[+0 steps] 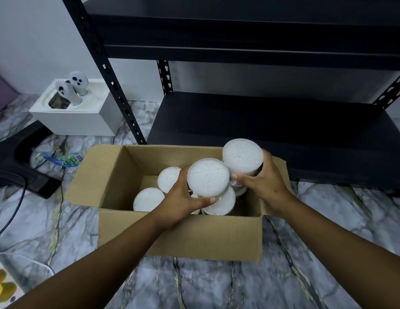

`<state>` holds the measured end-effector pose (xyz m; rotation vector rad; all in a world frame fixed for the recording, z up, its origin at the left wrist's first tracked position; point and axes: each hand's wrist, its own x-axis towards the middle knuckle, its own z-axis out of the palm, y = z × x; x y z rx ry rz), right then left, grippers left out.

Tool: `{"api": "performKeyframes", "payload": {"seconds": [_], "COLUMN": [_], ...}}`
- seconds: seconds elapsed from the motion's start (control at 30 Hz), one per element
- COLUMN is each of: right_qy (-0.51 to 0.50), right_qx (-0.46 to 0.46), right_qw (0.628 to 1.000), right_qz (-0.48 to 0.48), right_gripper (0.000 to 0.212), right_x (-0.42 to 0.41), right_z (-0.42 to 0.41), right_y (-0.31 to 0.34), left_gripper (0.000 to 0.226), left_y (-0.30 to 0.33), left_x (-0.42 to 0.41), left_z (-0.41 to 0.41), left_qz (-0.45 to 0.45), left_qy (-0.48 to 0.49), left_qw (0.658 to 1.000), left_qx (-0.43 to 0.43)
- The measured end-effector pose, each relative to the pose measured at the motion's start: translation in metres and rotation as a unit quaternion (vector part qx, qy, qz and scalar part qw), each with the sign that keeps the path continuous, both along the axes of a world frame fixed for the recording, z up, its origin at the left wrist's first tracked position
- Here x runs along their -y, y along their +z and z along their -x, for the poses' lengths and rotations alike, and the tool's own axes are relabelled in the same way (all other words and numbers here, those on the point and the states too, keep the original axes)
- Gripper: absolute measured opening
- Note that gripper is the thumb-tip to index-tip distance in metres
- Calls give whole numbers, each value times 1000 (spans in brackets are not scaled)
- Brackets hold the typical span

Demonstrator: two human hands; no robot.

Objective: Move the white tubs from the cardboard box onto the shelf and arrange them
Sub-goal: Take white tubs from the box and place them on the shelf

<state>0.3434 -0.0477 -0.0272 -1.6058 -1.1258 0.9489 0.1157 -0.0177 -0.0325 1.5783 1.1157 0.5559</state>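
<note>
Fingers of the left hand (183,198) curled round one white tub (208,177), thumb under its near edge; the right hand (261,177) gripped a second tub (242,157) just beyond. Both were raised over the cardboard box (179,233), where more tubs (148,199) stood below the fingers. Beyond them lay the black shelf (272,121). Both forearms reached forward.

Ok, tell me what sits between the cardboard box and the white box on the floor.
Head view: only the shelf's black upright post and bare marble floor lie between the cardboard box and white box.

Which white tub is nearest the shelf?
The tub in the right hand: it is raised above the box's far right corner, beyond all the others.
</note>
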Motion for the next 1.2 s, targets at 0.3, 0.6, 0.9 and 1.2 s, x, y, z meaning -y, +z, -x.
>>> {"api": "performKeyframes", "payload": {"seconds": [0.3, 0.6, 0.9, 1.2], "right_qy": [-2, -22, -52, -18], "right_qx": [30, 34, 34, 19], "right_qw": [999, 999, 998, 998], "right_qz": [-14, -12, 3, 55], "right_gripper": [86, 90, 93, 86], "right_x": [-4, -4, 18, 70], "right_z": [2, 12, 25, 43], "right_y": [4, 12, 56, 168], "left_gripper": [93, 86, 88, 85], "left_y": [2, 7, 57, 167], "left_x": [-4, -15, 8, 67], "left_z": [-2, 2, 21, 33], "left_qz": [-51, -43, -14, 3], "left_qy": [43, 90, 144, 175], "left_qw": [998, 994, 986, 982], "left_qx": [0, 43, 85, 76]}}
